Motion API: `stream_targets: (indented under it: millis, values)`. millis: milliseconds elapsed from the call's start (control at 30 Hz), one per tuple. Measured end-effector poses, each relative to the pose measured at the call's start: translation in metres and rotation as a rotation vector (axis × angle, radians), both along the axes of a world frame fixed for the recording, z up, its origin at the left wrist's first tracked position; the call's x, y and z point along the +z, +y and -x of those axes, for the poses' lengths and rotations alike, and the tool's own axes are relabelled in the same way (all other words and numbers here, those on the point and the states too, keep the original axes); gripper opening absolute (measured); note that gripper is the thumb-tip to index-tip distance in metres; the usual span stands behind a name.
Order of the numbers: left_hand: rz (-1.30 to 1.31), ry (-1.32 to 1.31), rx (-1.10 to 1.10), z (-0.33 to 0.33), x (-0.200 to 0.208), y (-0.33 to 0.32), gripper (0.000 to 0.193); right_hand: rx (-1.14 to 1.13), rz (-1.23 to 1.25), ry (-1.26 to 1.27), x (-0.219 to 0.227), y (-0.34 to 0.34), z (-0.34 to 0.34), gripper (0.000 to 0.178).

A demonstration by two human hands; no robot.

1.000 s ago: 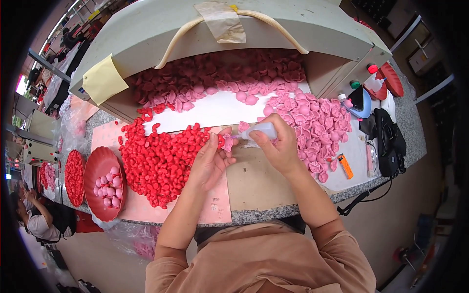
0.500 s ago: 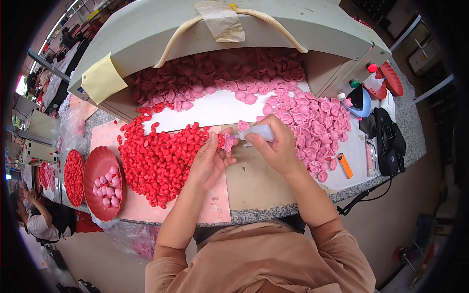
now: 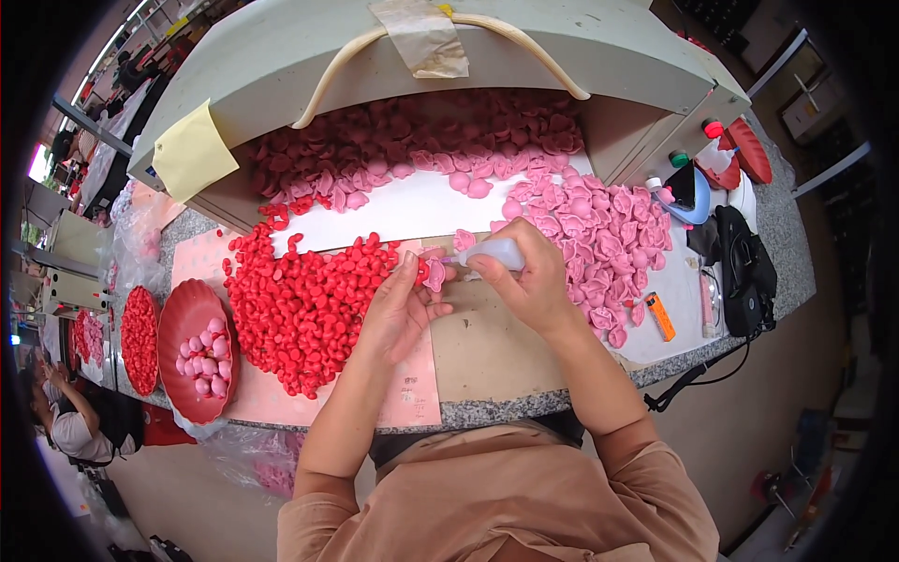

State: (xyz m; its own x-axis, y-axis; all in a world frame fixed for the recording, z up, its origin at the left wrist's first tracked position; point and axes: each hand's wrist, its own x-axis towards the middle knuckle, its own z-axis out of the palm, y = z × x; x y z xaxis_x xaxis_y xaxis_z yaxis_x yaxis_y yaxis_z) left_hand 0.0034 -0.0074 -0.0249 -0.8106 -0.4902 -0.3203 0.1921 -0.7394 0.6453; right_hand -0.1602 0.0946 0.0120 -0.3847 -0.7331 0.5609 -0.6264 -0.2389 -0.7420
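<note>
A pink petal-shaped piece (image 3: 434, 273) is pinched at the fingertips of my left hand (image 3: 398, 314), with a bit of red next to my thumb. My right hand (image 3: 532, 286) grips a translucent squeeze bottle (image 3: 501, 253) lying nearly level. Its thin nozzle points left and meets or almost meets the pink piece; I cannot tell which. Just beyond the nozzle rests another pink piece (image 3: 464, 240). Left of my hands spreads a heap of small glossy red pieces (image 3: 300, 314). To the right lies a pile of pink petal-shaped pieces (image 3: 599, 234).
A grey hood-like box (image 3: 524, 61) arches over more pink pieces at the back. On the left stand a red scalloped dish (image 3: 192, 393) with pink balls and a red-filled tray (image 3: 140, 342). An orange lighter (image 3: 660, 317) and a black bag (image 3: 747, 272) lie right.
Both hands keep almost the same place and grip. The bottle's nozzle stays at the pink piece, and the whole view has shifted very slightly.
</note>
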Motion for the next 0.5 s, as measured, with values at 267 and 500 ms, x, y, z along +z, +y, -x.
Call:
stream_targets:
  millis: [267,500]
  values:
    - [-0.007,-0.01,0.003,-0.0005,-0.0007,-0.0001,0.044,-0.005,-0.014,-0.024,0.0024,0.0007,-0.0013,0.023]
    - [-0.015,-0.012,0.002,-0.0002,0.0002,0.0,0.044,-0.011,0.0,-0.029,0.0012,0.0003,-0.0014,0.023]
